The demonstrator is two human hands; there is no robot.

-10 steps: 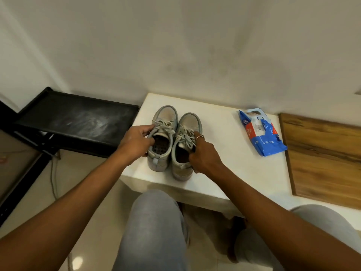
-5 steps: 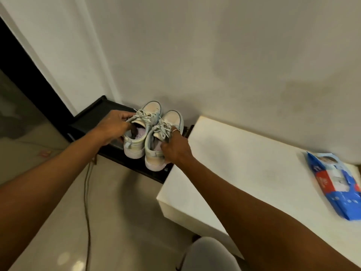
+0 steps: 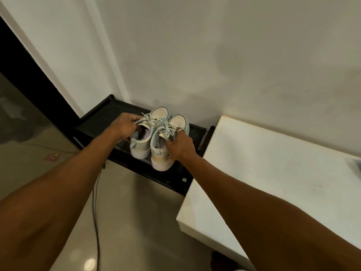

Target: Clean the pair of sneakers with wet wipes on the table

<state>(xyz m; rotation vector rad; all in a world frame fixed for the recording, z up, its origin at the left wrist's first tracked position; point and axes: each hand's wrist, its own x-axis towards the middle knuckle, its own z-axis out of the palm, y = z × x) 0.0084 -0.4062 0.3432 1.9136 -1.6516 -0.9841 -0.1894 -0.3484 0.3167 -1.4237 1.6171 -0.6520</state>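
Precariously, the left sneaker [image 3: 141, 146] and right sneaker [image 3: 159, 157] are at the black rack [image 3: 101, 122], beside the white table [image 3: 273, 163], not on it.
The left hand [image 3: 125, 126] grips the left sneaker's collar and the right hand [image 3: 180, 146] grips the right sneaker by tongue and laces; whether the soles rest on the rack is unclear. If released, the right sneaker, its heel at the rack's front edge, could tip to the floor.
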